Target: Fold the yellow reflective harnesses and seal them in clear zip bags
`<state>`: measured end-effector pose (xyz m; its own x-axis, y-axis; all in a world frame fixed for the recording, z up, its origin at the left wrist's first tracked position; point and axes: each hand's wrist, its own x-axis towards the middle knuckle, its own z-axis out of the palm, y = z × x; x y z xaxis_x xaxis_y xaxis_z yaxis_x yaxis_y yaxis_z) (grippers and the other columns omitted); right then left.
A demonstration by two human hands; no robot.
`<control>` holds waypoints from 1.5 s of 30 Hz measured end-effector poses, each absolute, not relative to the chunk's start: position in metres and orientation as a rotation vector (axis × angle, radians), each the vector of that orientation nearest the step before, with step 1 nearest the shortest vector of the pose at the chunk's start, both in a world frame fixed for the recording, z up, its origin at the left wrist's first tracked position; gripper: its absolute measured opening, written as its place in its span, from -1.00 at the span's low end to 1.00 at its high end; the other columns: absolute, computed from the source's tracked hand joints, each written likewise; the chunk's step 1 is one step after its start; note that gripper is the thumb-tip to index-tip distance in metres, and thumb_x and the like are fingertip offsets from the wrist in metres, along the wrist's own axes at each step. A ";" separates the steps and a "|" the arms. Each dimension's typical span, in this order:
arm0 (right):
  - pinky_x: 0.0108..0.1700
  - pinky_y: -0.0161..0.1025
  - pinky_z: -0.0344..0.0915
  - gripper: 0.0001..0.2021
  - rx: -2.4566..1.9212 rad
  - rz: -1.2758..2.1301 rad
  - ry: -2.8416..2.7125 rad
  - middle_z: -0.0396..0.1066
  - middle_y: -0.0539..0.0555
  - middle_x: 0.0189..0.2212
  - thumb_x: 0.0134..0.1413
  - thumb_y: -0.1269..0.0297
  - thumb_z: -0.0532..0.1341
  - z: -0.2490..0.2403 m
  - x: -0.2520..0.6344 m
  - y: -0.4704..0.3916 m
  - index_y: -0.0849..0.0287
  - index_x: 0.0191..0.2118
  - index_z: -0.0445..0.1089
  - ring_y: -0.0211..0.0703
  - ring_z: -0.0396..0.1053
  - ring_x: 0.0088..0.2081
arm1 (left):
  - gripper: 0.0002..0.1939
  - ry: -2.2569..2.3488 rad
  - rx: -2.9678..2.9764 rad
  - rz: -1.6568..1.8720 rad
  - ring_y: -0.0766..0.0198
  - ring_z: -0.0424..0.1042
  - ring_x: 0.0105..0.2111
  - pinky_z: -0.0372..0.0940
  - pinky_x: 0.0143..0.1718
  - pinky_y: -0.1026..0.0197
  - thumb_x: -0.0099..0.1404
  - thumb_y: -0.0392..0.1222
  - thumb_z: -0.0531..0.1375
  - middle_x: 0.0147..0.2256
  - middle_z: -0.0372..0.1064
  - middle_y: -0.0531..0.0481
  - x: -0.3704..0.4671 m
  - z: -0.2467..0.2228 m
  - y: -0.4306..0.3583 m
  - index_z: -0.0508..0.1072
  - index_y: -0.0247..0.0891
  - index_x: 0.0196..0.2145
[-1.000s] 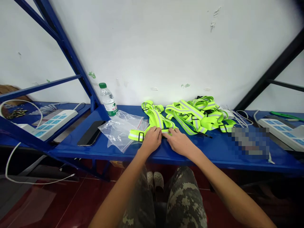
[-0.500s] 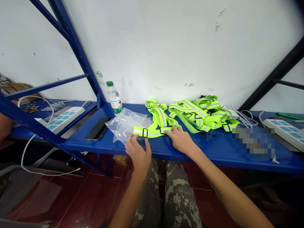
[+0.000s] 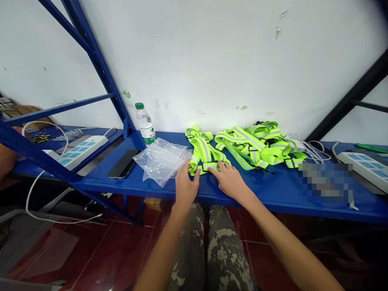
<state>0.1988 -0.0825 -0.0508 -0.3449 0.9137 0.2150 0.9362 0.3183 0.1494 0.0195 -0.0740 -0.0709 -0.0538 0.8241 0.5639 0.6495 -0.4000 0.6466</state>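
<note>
A neon-yellow reflective strap (image 3: 204, 150) with grey stripes and black buckles lies partly bunched on the blue shelf. My left hand (image 3: 186, 185) is closed around its left end, thumb in front and fingers behind. On the right of the same strap, the thumb and fingers of my right hand (image 3: 230, 180) pinch the front band beside a buckle. Some of the webbing is hidden behind my fingers. Just left of my left hand lies a clear zip bag (image 3: 162, 159), flat and creased. A tangled pile of similar reflective straps (image 3: 257, 145) sits to the right.
At the back left stands a water bottle (image 3: 146, 125) with a green cap, and a black phone (image 3: 124, 163) lies in front of it. White cables (image 3: 317, 151) and a power strip (image 3: 363, 167) are at the right. Another power strip (image 3: 83, 151) lies beyond the blue frame post (image 3: 103, 68).
My left hand has moved right, bringing the strap's left end in off the clear bag toward the middle. My right hand stays at nearly the same spot on the strap.
</note>
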 end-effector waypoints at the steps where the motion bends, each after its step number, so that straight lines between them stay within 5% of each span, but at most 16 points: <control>1: -0.12 -0.08 0.25 -0.53 -1.736 -0.376 -2.475 0.28 0.29 -0.02 0.15 0.49 0.05 -0.051 0.199 -0.082 0.00 0.15 0.27 0.15 0.24 -0.03 | -0.66 1.613 2.101 1.419 0.05 0.35 -0.01 0.24 0.07 -0.04 0.33 -0.11 0.14 -0.08 0.38 -0.17 0.022 -0.072 -0.072 0.35 -0.20 0.04; 3: -0.10 -0.08 0.23 -0.54 -1.721 -0.372 -2.475 0.28 0.28 -0.01 0.15 0.48 0.05 -0.052 0.200 -0.082 0.00 0.15 0.28 0.14 0.23 -0.02 | -0.80 1.633 2.199 1.393 0.03 0.31 0.02 0.20 0.10 -0.08 0.33 -0.17 0.15 -0.08 0.33 -0.17 0.026 -0.072 -0.069 0.45 -0.20 -0.12; 10: -0.04 -0.02 0.24 -0.55 -1.549 -0.268 -2.437 0.28 0.31 0.03 0.08 0.51 0.07 -0.060 0.206 -0.074 0.19 0.11 0.32 0.14 0.20 0.01 | -0.89 1.316 2.294 1.394 0.18 0.37 -0.11 0.30 -0.01 0.11 0.34 -0.22 0.13 -0.16 0.34 -0.10 0.057 -0.059 -0.040 0.41 -0.23 -0.19; 16: 0.14 -0.06 0.25 -0.52 -1.200 0.357 -2.145 0.42 0.14 -0.09 -0.10 0.65 -0.01 -0.073 0.234 -0.060 0.19 -0.09 0.42 -0.08 0.31 0.00 | -0.96 1.091 2.490 1.136 0.20 0.38 -0.18 0.28 -0.08 0.13 0.33 -0.27 0.13 -0.25 0.41 -0.05 0.071 -0.066 -0.011 0.38 -0.23 -0.27; 20: -0.02 -0.12 0.42 -0.71 -1.150 0.616 -1.711 0.40 0.10 -0.20 -0.07 0.55 0.04 -0.079 0.243 -0.057 0.18 -0.24 0.40 -0.15 0.40 -0.10 | -0.96 1.040 2.552 1.029 0.17 0.35 -0.16 0.26 -0.07 0.11 0.28 -0.30 0.18 -0.24 0.40 -0.06 0.069 -0.074 -0.008 0.39 -0.24 -0.28; 24: -0.26 -0.22 0.47 -0.83 -1.225 0.470 -1.542 0.36 0.18 -0.13 0.10 0.30 0.16 -0.080 0.236 -0.052 0.18 -0.20 0.43 -0.10 0.40 -0.11 | -0.94 0.999 2.577 0.983 0.15 0.32 -0.15 0.26 -0.06 0.09 0.27 -0.29 0.20 -0.22 0.40 -0.09 0.068 -0.077 -0.010 0.40 -0.26 -0.27; 28: -0.25 -0.19 0.42 -0.84 -1.313 0.326 -1.667 0.42 0.17 -0.19 0.14 0.26 0.16 -0.083 0.235 -0.043 0.18 -0.28 0.46 -0.09 0.42 -0.17 | -0.84 0.991 2.593 0.961 0.12 0.32 -0.14 0.27 -0.05 0.06 0.23 -0.18 0.26 -0.22 0.37 -0.09 0.067 -0.076 -0.012 0.37 -0.26 -0.28; 34: -0.24 -0.17 0.45 -0.88 -1.336 0.423 -1.570 0.47 0.14 -0.22 0.06 0.29 0.18 -0.093 0.246 -0.037 0.19 -0.32 0.44 -0.15 0.45 -0.30 | -0.67 1.039 2.704 0.879 0.08 0.31 -0.01 0.25 0.06 0.03 0.28 -0.11 0.23 -0.05 0.34 -0.17 0.066 -0.074 -0.017 0.35 -0.28 -0.05; 39: -0.16 -0.13 0.46 -0.89 -1.315 0.453 -1.527 0.46 0.14 -0.20 0.03 0.32 0.17 -0.098 0.248 -0.038 0.17 -0.31 0.42 -0.09 0.46 -0.21 | -0.63 1.261 2.885 0.708 -0.09 0.19 0.17 0.02 0.20 -0.26 0.37 -0.03 0.10 0.08 0.33 -0.16 0.067 -0.070 -0.026 0.35 -0.20 0.07; 45: -0.24 -0.12 0.46 -0.78 -1.375 0.637 -1.618 0.49 0.12 -0.31 0.04 0.30 0.18 -0.082 0.264 -0.023 0.17 -0.16 0.41 -0.12 0.48 -0.34 | -0.48 1.306 2.883 0.506 -0.12 0.16 0.22 0.06 0.19 -0.25 0.43 0.02 -0.03 0.19 0.26 -0.20 0.066 -0.070 -0.027 0.17 -0.24 0.25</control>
